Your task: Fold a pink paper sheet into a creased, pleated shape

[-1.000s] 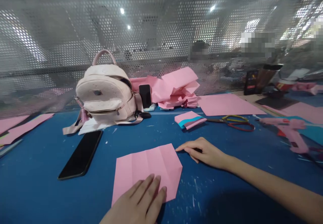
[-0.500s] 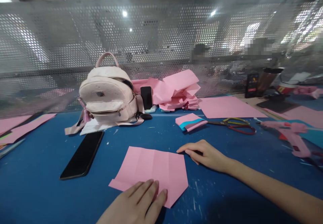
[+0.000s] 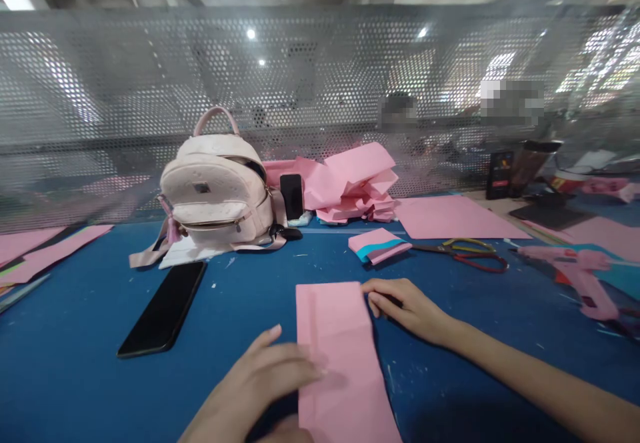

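A pink sheet of paper (image 3: 343, 343) lies on the blue table as a long strip running toward me, past the bottom of the view. A faint crease line runs down near its left side. Over the strip's left edge is my left hand (image 3: 260, 380), fingers apart and slightly blurred. Whether its fingertips touch the paper I cannot tell, and its lower part is cut off. My right hand (image 3: 407, 310) rests on the table with the index fingertip at the paper's far right corner. Its thumb is apart from that finger, and the other fingers are curled underneath.
Beyond the hands lie a folded pink paper piece with a blue stripe (image 3: 379, 245) and scissors (image 3: 475, 251). A pink glue gun (image 3: 575, 266) is at right, a black phone (image 3: 165, 306) at left. Behind stand a pale backpack (image 3: 217, 193) and crumpled pink paper (image 3: 355, 180).
The pink sheet has gone from a wide, creased, angular shape to a narrower strip reaching closer to me. My left hand has come off its middle to its left edge; my right hand has barely moved.
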Demonstrator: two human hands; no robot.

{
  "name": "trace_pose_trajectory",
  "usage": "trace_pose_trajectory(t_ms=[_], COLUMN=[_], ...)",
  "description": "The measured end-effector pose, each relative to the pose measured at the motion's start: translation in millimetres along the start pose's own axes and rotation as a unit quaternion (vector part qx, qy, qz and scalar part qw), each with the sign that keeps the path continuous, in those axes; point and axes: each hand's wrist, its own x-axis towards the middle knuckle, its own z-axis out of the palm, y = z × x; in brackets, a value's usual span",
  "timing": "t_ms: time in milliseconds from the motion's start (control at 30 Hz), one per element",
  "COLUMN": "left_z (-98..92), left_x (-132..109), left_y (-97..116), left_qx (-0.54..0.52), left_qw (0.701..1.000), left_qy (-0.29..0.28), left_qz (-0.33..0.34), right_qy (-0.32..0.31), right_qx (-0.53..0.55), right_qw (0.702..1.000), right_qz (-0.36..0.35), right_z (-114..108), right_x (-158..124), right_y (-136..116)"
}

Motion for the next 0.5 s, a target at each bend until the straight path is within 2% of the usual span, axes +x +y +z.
trace_pose_trajectory(t_ms=[133, 267, 367, 433, 500], left_z=[-5.4, 6.8, 13.8, 15.4, 15.9], left_x=[2.7, 6.2, 8.2, 8.9, 8.9], left_y=[-9.3, -23.3, -30.4, -32.2, -32.0], left_qx=[-0.089, -0.254, -0.320, -0.320, -0.290], left_qw=[0.996, 0.964, 0.937, 0.935, 0.943], left_qy=[-0.027, -0.048, -0.076, -0.097, -0.118], left_qz=[-0.011, -0.068, -0.115, -0.119, -0.111], right_qy=[0.019, -0.025, -0.073, -0.096, -0.091], right_qx=[0.134, 0.292, 0.283, 0.249, 0.204], right_qw=[0.990, 0.951, 0.950, 0.956, 0.966], right_qz=[0.044, 0.102, 0.113, 0.123, 0.127], right_z=[6.8, 15.4, 18.1, 19.9, 22.8], right_x=[2.1, 1.9, 1.6, 1.6, 1.8], right_y=[-13.4, -20.9, -26.6, -31.6, -36.7])
